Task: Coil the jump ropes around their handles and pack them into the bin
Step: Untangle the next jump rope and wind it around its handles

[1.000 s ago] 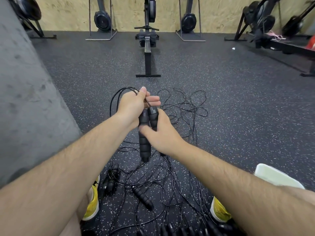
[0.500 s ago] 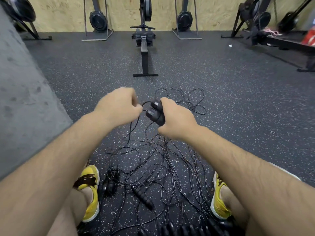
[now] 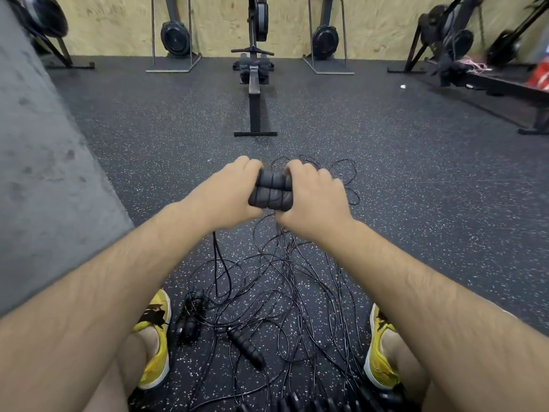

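Hands together out front: left hand (image 3: 228, 191) and right hand (image 3: 315, 200) each gripping one end of paired handles (image 3: 273, 191), held level, side by side. Cord (image 3: 216, 263) drops into tangle (image 3: 285, 292) on floor (image 3: 416, 203). Coiling step, no wraps showing. Next: wind cord round handles, mind snags. Bin not in sight.

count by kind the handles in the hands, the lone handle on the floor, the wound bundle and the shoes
black ribbed foam handles, gripped side by side by left hand and right hand: 2
lone black ribbed handle on the speckled rubber floor: 1
wound black rope bundle: 1
yellow shoes: 2
total: 6
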The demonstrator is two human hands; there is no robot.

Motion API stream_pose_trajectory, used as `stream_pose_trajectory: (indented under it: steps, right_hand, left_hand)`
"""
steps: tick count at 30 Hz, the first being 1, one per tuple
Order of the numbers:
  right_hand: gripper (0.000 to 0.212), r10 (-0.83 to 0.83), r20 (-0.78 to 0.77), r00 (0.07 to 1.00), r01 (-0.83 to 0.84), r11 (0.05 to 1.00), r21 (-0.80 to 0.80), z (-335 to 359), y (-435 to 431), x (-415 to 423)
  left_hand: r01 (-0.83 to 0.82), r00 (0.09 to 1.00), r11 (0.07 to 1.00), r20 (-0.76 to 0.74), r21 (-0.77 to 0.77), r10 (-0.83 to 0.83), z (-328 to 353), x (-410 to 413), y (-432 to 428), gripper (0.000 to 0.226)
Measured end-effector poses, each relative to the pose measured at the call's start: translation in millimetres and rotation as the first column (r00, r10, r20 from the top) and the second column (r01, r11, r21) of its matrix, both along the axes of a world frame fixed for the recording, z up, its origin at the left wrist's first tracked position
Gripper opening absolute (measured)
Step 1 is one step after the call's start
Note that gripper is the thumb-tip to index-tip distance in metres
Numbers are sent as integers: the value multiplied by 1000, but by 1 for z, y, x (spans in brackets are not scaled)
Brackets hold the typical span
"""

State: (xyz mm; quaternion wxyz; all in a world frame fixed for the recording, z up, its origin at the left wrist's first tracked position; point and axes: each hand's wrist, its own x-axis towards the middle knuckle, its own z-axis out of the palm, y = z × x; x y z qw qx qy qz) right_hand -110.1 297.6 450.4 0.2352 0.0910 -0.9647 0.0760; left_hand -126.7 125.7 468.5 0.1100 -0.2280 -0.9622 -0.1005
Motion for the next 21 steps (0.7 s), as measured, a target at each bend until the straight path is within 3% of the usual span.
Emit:
stream_pose_trajectory:
  steps: [4, 6, 7, 8, 10, 12, 13, 15, 16, 18, 19, 21]
  right_hand:
    - [42, 58, -14, 998, -58, 997, -46, 1, -8, 4]
    - [52, 100, -105, 989, -114, 985, -128, 1, -15, 8]
    - [67, 98, -141, 985, -132, 957, -257, 0, -18, 8]
    - [83, 72, -165, 984, -138, 890, -436, 3, -19, 9]
    - [104, -17, -102, 995, -70, 615, -785, 5, -21, 6]
    - [97, 45, 105, 993, 86, 307, -948, 1, -27, -1]
    - [83, 166, 172, 971, 126, 253, -959, -1, -33, -1]
    - [60, 430, 202, 880, 79, 288, -954, -5, -57, 0]
    - [58, 531, 220, 818, 13, 365, -931, -6, -72, 3]
    - [47, 582, 332, 742, -143, 622, -770, -1, -99, 14]
    - [34, 575, 346, 742, -176, 664, -726, -2, -107, 15]
    - [9, 613, 337, 715, -150, 604, -783, -6, -110, 15]
  left_hand:
    - [20, 980, 983, -193, -181, -56, -3, 5, -1, 44]
    - [0, 974, 977, -223, -213, -49, 1, 6, -1, 42]
    - [-18, 973, 984, -230, -179, -24, 5, 6, -2, 40]
    - [-44, 970, 991, -242, -129, 12, 11, 5, -5, 37]
    - [-96, 958, 995, -275, -30, 84, 24, 4, -12, 34]
    - [-120, 950, 992, -287, 32, 124, 32, 6, -17, 36]
    - [-114, 952, 992, -280, 55, 125, 35, 8, -17, 37]
    - [-70, 960, 992, -264, 103, 95, 37, 15, -11, 38]
    - [-41, 962, 992, -262, 121, 71, 36, 17, -8, 38]
    - [16, 964, 989, -266, 150, 24, 37, 21, -5, 39]
    - [32, 965, 986, -263, 166, 13, 38, 21, -6, 39]
    - [34, 969, 976, -247, 214, 20, 40, 20, -12, 38]
